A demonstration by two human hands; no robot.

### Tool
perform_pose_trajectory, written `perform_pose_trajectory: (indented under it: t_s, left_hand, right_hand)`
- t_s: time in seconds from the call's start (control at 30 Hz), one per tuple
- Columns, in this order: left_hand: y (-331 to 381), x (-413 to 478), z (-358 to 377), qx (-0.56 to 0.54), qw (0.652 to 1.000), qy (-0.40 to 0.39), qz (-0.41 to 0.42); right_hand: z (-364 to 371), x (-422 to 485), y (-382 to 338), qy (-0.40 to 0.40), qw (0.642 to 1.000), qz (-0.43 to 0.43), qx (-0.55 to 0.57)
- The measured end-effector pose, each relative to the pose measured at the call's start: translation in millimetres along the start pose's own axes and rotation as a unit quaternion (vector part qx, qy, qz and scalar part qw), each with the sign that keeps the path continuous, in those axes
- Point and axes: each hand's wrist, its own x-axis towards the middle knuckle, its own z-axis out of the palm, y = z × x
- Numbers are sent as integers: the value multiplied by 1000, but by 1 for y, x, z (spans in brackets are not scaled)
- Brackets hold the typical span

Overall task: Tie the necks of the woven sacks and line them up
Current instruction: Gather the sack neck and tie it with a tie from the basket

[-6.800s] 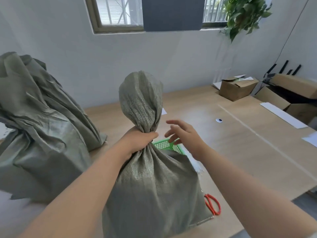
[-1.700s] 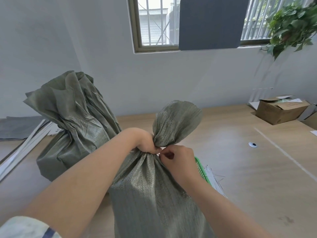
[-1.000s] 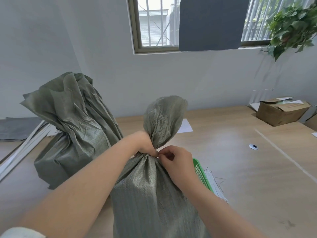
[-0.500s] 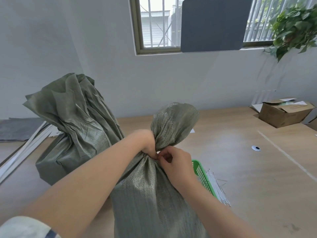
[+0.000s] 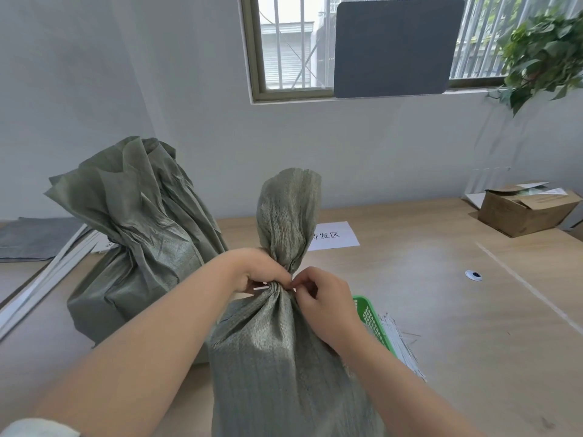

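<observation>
Sack [image 5: 284, 357] stands at 6 o'clock on table [image 5: 410, 294], L hand [image 5: 258, 272] gripping its bunched neck [image 5: 279, 287], R hand [image 5: 325, 298] pinching white tie [image 5: 261, 288] there; weave looks soft, slick & springy, so prob. best held right at the cinch.

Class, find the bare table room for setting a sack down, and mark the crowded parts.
Free: the tabletop between paper label, cardboard box and round cap. Crowded: around the held sack, with green basket, white strips and the second sack.
</observation>
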Motion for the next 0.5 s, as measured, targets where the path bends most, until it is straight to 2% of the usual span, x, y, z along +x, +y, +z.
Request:
perform_pose_trajectory:
  t_s: [0.2, 0.33, 0.5]
  left_hand:
    - [-8, -3, 10, -50, 997, 36, 35]
    - [-10, -6, 18, -93, 993, 59, 48]
    - [-12, -9, 27, -105, 985, 105, 84]
  right_hand:
    - [3, -6, 7, 49, 995, -85, 6]
    - [1, -9, 7, 40, 986, -160, 14]
    - [5, -7, -5, 61, 968, -206, -131]
